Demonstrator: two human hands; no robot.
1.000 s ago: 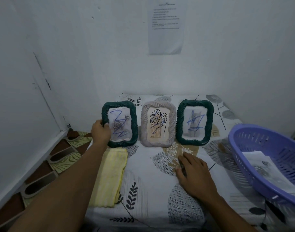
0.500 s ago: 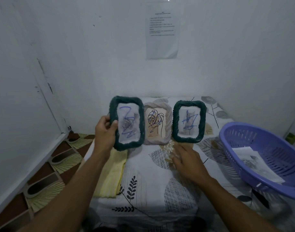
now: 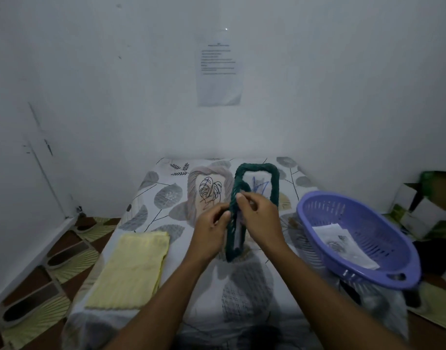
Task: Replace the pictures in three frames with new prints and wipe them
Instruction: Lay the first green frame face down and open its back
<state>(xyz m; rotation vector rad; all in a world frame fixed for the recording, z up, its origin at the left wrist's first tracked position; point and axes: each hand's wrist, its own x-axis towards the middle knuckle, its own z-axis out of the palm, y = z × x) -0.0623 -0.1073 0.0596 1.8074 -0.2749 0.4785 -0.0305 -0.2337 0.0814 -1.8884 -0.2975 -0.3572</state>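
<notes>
A single wide-angle view, worn on the head, looks forward and down from close above the near edge of the table [image 3: 244,294], facing the far wall [image 3: 318,97].

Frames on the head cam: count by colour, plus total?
Green: 2, the held frame gripped by the left hand and right hand, and the standing green frame.
Beige: 1, the beige frame.
Total: 3.

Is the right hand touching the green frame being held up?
Touching. The head view shows the right hand pinching the held green frame near its top, with no gap; the left hand grips its other side.
</notes>
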